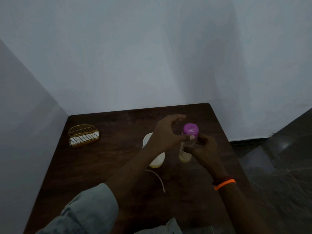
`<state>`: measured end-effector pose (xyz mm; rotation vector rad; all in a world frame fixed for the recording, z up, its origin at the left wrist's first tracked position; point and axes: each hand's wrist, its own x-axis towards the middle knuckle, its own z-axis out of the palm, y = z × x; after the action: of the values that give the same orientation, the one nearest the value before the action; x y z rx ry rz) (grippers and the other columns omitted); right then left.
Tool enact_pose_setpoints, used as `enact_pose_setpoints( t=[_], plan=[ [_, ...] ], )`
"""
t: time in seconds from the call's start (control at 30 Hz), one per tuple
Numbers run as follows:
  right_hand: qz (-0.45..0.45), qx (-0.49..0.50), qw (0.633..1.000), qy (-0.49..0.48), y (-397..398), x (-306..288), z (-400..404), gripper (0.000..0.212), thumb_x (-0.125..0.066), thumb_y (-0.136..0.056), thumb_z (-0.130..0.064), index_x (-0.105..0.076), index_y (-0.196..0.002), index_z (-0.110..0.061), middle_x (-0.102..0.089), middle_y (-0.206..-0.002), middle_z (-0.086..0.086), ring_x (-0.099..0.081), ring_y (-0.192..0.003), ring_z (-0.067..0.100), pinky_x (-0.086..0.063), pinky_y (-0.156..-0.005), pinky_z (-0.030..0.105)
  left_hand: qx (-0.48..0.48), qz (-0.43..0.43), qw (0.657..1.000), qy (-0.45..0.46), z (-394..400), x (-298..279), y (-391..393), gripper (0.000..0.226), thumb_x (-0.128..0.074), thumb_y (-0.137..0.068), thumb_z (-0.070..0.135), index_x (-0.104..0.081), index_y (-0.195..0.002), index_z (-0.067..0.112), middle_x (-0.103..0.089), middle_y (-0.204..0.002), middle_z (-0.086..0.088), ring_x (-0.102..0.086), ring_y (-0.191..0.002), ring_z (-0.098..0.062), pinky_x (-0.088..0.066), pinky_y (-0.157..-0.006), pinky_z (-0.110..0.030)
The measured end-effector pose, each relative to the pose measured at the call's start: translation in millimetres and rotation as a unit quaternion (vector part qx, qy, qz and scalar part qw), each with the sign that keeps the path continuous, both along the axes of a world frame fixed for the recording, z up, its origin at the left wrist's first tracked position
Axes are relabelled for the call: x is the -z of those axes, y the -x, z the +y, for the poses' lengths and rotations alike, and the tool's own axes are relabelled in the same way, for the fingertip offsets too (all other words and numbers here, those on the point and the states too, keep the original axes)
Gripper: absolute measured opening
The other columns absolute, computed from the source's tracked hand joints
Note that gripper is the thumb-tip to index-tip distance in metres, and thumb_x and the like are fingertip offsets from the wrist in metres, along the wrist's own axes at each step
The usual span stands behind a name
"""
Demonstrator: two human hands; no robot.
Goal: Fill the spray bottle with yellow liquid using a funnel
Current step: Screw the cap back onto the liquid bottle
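Note:
A clear spray bottle (185, 157) stands upright on the dark wooden table (104, 166), with a little yellow liquid in its bottom. A purple funnel (190, 129) sits in its neck. My right hand (205, 150) is wrapped around the bottle's upper part from the right. My left hand (167, 132) comes in from the left, its thumb pressed on the funnel just under the rim and its fingers curled above. A white cup (157, 162) holding yellow liquid stands just left of the bottle, partly hidden by my left forearm.
A thin white curved tube (159, 180) lies on the table in front of the cup. A gold wire holder (83, 135) stands at the far left. Walls close in behind and to the left; the table's right edge drops to a dark floor (278, 166).

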<state>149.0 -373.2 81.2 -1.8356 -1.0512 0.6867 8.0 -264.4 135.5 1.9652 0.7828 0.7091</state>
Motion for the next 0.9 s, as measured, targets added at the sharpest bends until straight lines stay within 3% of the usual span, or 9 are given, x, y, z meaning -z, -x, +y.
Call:
enact_pose_setpoints(
  t=[0.1, 0.23, 0.5, 0.63, 0.7, 0.77, 0.9],
  plan=[
    [-0.005, 0.003, 1.0, 0.008, -4.3, -2.7, -0.9, 0.045, -0.088, -0.065, -0.023, -0.072, -0.107, -0.026, -0.075, -0.097, -0.008, -0.068, -0.091, 0.002, -0.056, -0.085, 0.034, 0.021, 0.014, 1.0, -0.002, -2.4, -1.7, 2.9, 0.062, -0.088, -0.069, 0.036, -0.066, -0.124, 0.02, -0.07, -0.12, 0.007, -0.064, -0.109, -0.002, -0.056, -0.095, -0.032],
    [-0.006, 0.001, 1.0, 0.001, -1.4, -6.4, 4.7, 0.042, -0.087, -0.066, -0.018, -0.073, -0.106, -0.022, -0.075, -0.098, -0.005, -0.07, -0.094, 0.01, -0.057, -0.087, 0.043, -0.009, -0.011, 0.999, -0.029, -12.2, -4.0, -3.1, 0.065, -0.09, -0.066, 0.037, -0.067, -0.124, 0.016, -0.071, -0.118, 0.003, -0.064, -0.106, -0.001, -0.053, -0.092, -0.016],
    [-0.072, -0.028, 0.997, 0.003, -6.0, -22.8, 12.8, 0.054, -0.088, -0.066, -0.027, -0.069, -0.116, -0.019, -0.072, -0.105, -0.005, -0.064, -0.096, 0.003, -0.05, -0.087, 0.029, 0.032, -0.041, 0.997, -0.058, 3.4, -12.2, 6.0, 0.058, -0.086, -0.074, 0.026, -0.064, -0.125, 0.008, -0.071, -0.118, -0.003, -0.067, -0.108, -0.007, -0.056, -0.094, -0.033],
    [-0.087, -0.071, 0.994, -0.013, -5.0, -47.7, 26.9, 0.054, -0.086, -0.069, -0.024, -0.068, -0.119, -0.016, -0.072, -0.108, -0.003, -0.066, -0.098, 0.006, -0.052, -0.09, 0.031, 0.042, -0.052, 0.994, -0.09, 17.0, -31.5, 11.9, 0.056, -0.084, -0.078, 0.028, -0.064, -0.126, 0.008, -0.072, -0.118, -0.002, -0.067, -0.108, -0.006, -0.056, -0.095, -0.032],
    [-0.095, -0.092, 0.991, -0.035, -2.6, -63.8, 39.8, 0.044, -0.085, -0.071, -0.02, -0.069, -0.112, -0.018, -0.072, -0.101, -0.007, -0.067, -0.094, 0.003, -0.055, -0.087, 0.029, 0.039, -0.058, 0.99, -0.122, 25.9, -44.3, 16.1, 0.052, -0.082, -0.08, 0.029, -0.064, -0.123, 0.007, -0.073, -0.114, -0.001, -0.068, -0.105, -0.006, -0.056, -0.093, -0.028],
    [-0.109, -0.12, 0.985, -0.056, 1.3, -82.9, 58.6, 0.04, -0.084, -0.073, -0.017, -0.069, -0.11, -0.019, -0.072, -0.097, -0.009, -0.068, -0.091, 0.001, -0.055, -0.084, 0.025, 0.032, -0.062, 0.987, -0.147, 37.9, -60.0, 21.7, 0.048, -0.08, -0.082, 0.029, -0.064, -0.122, 0.007, -0.073, -0.113, -0.002, -0.068, -0.104, -0.005, -0.055, -0.093, -0.025],
    [-0.129, -0.171, 0.974, -0.075, 12.2, -114.4, 107.6, 0.051, -0.086, -0.072, -0.015, -0.067, -0.119, -0.009, -0.073, -0.104, -0.001, -0.069, -0.094, 0.006, -0.053, -0.081, 0.013, 0.001, -0.063, 0.979, -0.195, 74.8, -89.7, 44.0, 0.047, -0.079, -0.083, 0.031, -0.065, -0.12, 0.006, -0.073, -0.112, -0.001, -0.067, -0.105, -0.004, -0.055, -0.095, -0.026]
  ],
)
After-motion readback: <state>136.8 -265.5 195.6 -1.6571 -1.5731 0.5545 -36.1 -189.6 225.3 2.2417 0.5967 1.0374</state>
